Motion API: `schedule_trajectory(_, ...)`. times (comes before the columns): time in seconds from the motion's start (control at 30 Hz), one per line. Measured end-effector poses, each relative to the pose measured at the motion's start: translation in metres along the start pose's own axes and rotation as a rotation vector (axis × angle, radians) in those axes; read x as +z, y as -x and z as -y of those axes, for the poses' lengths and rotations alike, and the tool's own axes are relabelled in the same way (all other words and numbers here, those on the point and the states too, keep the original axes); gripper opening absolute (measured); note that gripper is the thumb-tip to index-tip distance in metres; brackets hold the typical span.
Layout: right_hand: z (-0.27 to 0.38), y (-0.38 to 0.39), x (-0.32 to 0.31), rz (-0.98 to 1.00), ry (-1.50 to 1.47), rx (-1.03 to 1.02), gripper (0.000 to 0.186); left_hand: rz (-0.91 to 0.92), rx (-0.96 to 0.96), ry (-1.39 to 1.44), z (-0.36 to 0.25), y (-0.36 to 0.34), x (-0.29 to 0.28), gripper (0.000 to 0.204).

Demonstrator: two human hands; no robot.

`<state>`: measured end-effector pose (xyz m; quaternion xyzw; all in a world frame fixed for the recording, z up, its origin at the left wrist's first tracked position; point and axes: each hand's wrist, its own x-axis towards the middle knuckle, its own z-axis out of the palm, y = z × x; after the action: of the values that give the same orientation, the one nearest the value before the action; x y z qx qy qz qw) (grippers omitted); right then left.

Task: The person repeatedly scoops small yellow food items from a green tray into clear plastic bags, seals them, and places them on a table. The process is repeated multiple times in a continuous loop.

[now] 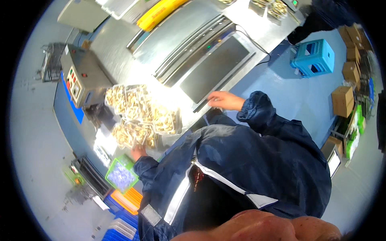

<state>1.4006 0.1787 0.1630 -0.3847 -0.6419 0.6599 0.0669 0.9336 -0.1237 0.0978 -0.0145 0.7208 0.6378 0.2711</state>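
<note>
My left hand (139, 152) is at the near edge of a clear tray of pale mushrooms (129, 134), its fingers closed on the rim and partly lost in glare. Several more filled mushroom trays (164, 117) are crowded together just beyond it on the steel worktop. My right hand (226, 100) rests at the near edge of a wrapping machine with a dark flat plate (215, 68). Its fingers point left, stretched out and slightly bent, with nothing seen in them.
A steel control box (86, 76) with buttons stands at the left. A yellow roll (161, 14) lies at the back, and more mushroom trays (275, 9) sit at the far right. On the floor are a blue plastic stool (313, 58) and cardboard boxes (343, 101). A green basket (121, 173) is beside my left arm.
</note>
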Motion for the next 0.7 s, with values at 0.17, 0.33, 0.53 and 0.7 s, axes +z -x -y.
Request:
schedule_trajectory(0.17,-0.055,0.109,-0.098,-0.437,0.017,0.144,0.039,0.24,0.226,-1.481,0.015,-0.065,-0.049,0.032)
schedule_trajectory(0.33,-0.038,0.203,-0.17,-0.675,-0.114,0.359,0.03,-0.295,0.322,-0.968,0.04,-0.019,-0.046,0.031)
schedule_trajectory(0.53,0.009,0.117,-0.336,-0.663,-0.043,-0.032,0.026,-0.152,0.768,-0.232,-0.026,0.123,0.156,0.055)
schedule_trajectory(0.7,0.029,-0.092,-0.521,-0.754,0.327,-0.319,0.033,0.29,0.668,-0.162,-0.088,0.192,0.442,0.05)
